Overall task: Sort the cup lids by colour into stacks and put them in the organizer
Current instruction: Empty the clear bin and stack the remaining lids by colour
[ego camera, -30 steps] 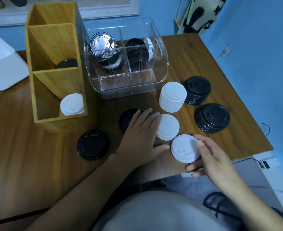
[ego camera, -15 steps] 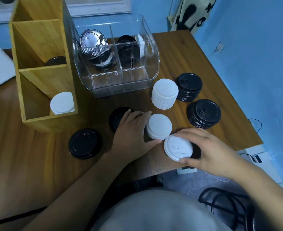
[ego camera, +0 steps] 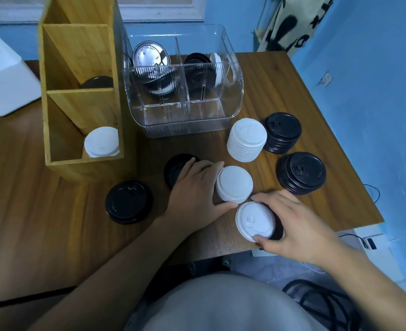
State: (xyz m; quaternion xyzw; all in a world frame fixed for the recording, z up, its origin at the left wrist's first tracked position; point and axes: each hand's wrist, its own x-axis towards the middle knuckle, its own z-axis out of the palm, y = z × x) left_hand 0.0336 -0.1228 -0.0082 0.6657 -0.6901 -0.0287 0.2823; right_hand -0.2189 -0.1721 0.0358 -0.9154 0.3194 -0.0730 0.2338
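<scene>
My right hand [ego camera: 292,225] grips a single white lid [ego camera: 254,220] by its rim near the table's front edge; the lid is tilted, and a dark lid [ego camera: 277,230] shows under its right side. My left hand [ego camera: 192,192] rests flat on the table. Its fingers lie over a black lid [ego camera: 174,168] and its thumb touches the foot of a short white stack [ego camera: 234,183]. Behind that stands a tall white stack [ego camera: 246,139]. The wooden organizer [ego camera: 77,163] holds white lids [ego camera: 101,144] in its front compartment and black lids [ego camera: 97,82] further back.
Two black stacks [ego camera: 283,132] [ego camera: 301,173] stand at the right, and a black lid [ego camera: 129,201] lies at the left. A clear organizer [ego camera: 230,75] at the back holds upright lids. A white box [ego camera: 3,75] sits far left. The table edge runs just below my right hand.
My right hand has closed round the white lid at the front edge and tipped it, which uncovers a dark lid beneath. My left hand has stayed beside the short white stack.
</scene>
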